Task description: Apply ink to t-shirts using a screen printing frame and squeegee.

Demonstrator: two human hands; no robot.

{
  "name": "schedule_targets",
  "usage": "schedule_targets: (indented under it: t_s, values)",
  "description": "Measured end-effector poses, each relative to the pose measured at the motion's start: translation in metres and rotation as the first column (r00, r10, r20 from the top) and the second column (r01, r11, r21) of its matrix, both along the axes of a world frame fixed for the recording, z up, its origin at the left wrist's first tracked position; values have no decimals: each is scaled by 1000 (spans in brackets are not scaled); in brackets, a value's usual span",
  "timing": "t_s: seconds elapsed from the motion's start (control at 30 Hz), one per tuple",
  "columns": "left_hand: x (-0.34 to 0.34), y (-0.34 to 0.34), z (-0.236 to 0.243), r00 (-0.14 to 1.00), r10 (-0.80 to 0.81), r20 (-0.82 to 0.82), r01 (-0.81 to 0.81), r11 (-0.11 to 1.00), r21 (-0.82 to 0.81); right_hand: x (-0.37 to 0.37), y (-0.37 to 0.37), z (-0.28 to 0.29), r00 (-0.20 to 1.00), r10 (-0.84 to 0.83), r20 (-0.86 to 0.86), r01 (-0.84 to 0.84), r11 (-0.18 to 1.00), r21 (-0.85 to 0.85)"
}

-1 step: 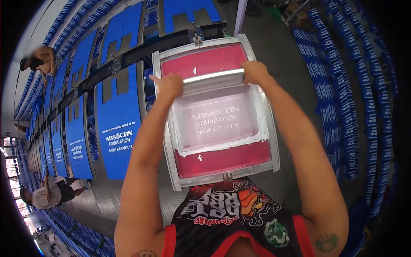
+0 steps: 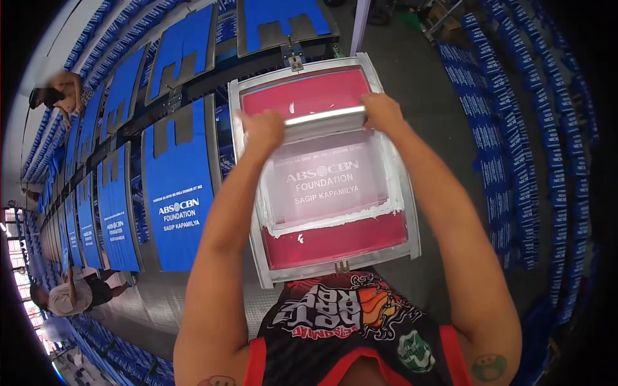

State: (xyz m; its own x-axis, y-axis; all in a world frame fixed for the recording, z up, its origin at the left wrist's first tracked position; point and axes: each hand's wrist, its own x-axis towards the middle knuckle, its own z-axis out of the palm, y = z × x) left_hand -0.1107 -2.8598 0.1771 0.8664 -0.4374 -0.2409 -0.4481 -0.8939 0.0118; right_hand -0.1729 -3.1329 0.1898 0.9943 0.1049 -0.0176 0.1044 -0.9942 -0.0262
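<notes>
Just beyond the black sleeveless shirt with red trim [image 2: 360,315], a rectangular screen frame with pale grey rails [image 2: 408,193] is lying with its near rail close to the wearer's body. Across its farther half, the left hand [image 2: 262,130] and the right hand [image 2: 383,114] are gripping opposite ends of a long, silvery squeegee bar [image 2: 327,121]; both are closing round it, fingers partly hidden. Working it well is probably calling for equal pressure from both arms and one steady tilt, with the bar staying square to the side rails, so that the paste is spreading without streaks.

From near to far, the screen is showing a glossy crimson band [image 2: 338,241], a ragged line of thick white paste [image 2: 335,221], a pale pinkish mesh window [image 2: 322,209] bearing whitish lettering, and a second crimson band [image 2: 309,93] with small white smears. A metal hinge clamp [image 2: 295,62] is standing at the far rail. Leftward, blue printed sheets [image 2: 174,244] are lying on dark boards; farther off, a person in a pale shirt [image 2: 71,294] is standing beside them.
</notes>
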Motion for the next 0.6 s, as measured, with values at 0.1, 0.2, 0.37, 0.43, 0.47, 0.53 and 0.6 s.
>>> schedule_targets:
  t_s: [0.1, 0.2, 0.37, 0.43, 0.47, 0.53, 0.6]
  values:
    - [-26, -54, 13, 984, -159, -77, 136, 960, -247, -75, 30, 11, 916, -70, 394, -18, 977, 214]
    - [27, -17, 12, 977, -178, -114, 132, 934, -332, -201, 61, 23, 736, -5, -677, 519, 647, 559]
    - [33, -33, 34, 967, -251, -50, 212, 893, -397, -355, 123, -41, 740, 88, -667, 663, 75, 745]
    - [23, -33, 18, 990, -96, -102, 60, 949, -309, -359, 130, -67, 439, 236, -867, 887, 37, 459]
    - [10, -40, 15, 995, -87, -50, 73, 968, -240, -358, 132, -60, 494, 105, -863, 846, 172, 505]
    - [-6, -43, 14, 997, -70, -31, 62, 977, -203, -356, 136, -44, 583, -89, -808, 752, 436, 494]
    - [-7, -40, 18, 997, -70, -16, 66, 981, -182, -364, 142, -42, 658, -78, -749, 739, 259, 622]
